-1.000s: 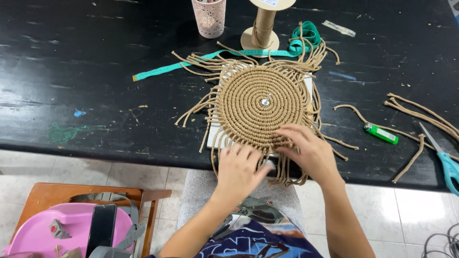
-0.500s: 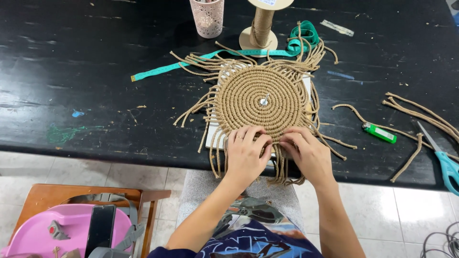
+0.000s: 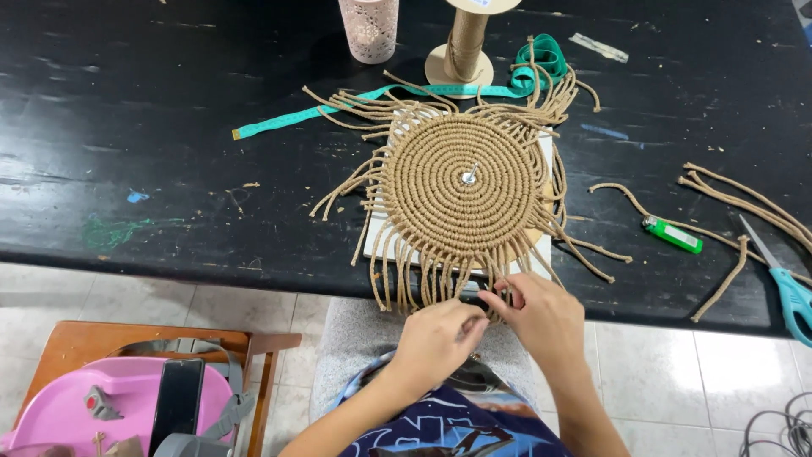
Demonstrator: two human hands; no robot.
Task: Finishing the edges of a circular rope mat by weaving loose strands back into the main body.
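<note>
Black scuffed desk [image 3: 127, 101] carries a pink perforated cup [image 3: 369, 29] beside a wooden spool of tan cord [image 3: 462, 51], with a teal measuring tape [image 3: 338, 106] trailing left of them. At right: green lighter [image 3: 672, 234], loose tan cord lengths [image 3: 744, 203], teal-handled scissors [image 3: 787, 288]. Below, on the tiled floor [image 3: 677, 372], a wooden chair [image 3: 85, 343] holds a pink plastic case [image 3: 59, 406].

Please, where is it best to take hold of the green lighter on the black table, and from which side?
Probably pinch the green lighter across its long narrow sides at mid-body, coming from above. It lies flat on the table, with loose cord pieces close by.
</note>
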